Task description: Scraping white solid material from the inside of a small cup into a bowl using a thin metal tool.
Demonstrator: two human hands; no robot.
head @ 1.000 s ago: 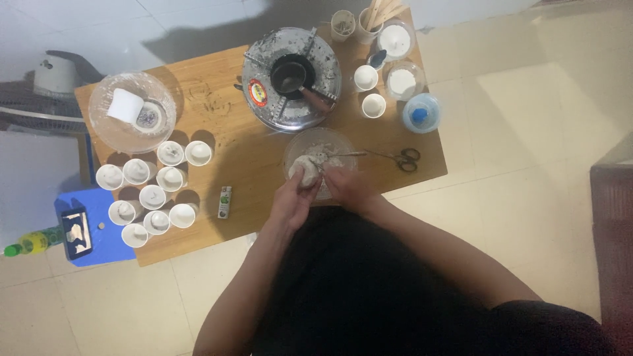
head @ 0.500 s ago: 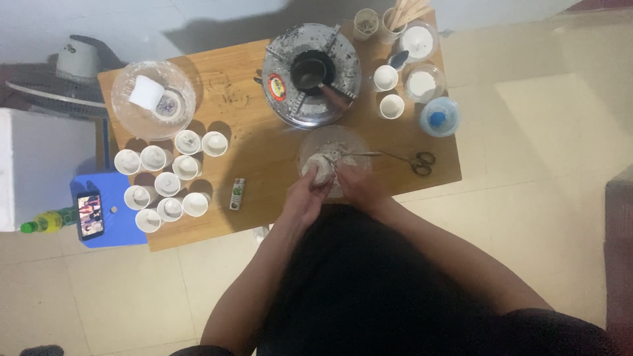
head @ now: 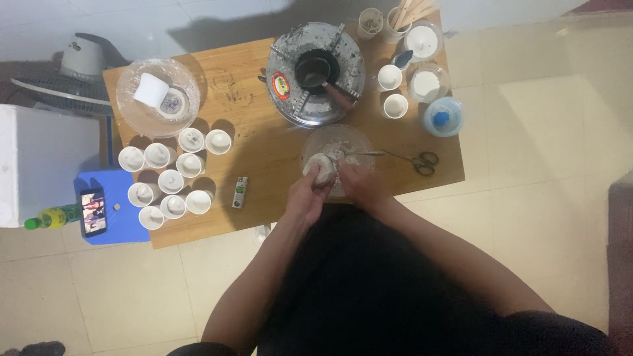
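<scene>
- While you work the pale, soft lump of whitish dough [head: 321,169], keep it low over the clear glass mixing bowl [head: 337,142] so loose bits would fall back inside.
- It sits at the bowl's near-left rim, near the front edge of the wooden table [head: 264,142]; it looks rounded, matte and floury.
- Your left hand [head: 307,196] cups the lump from below and the side, fingers curled around it.
- Your right hand [head: 360,184] closes around what appears to be a thin metal spoon handle [head: 366,153], its end at the lump; the exact grip is too small to tell.
- A steady left-hand hold would probably help you scrape cleanly.
- Beyond the bowl sits a round grey metal stove [head: 315,71] holding a small dark pan.
- Small scissors [head: 422,161] lie to the right.
- A cluster of small white cups [head: 168,178] stands well to the left.
</scene>
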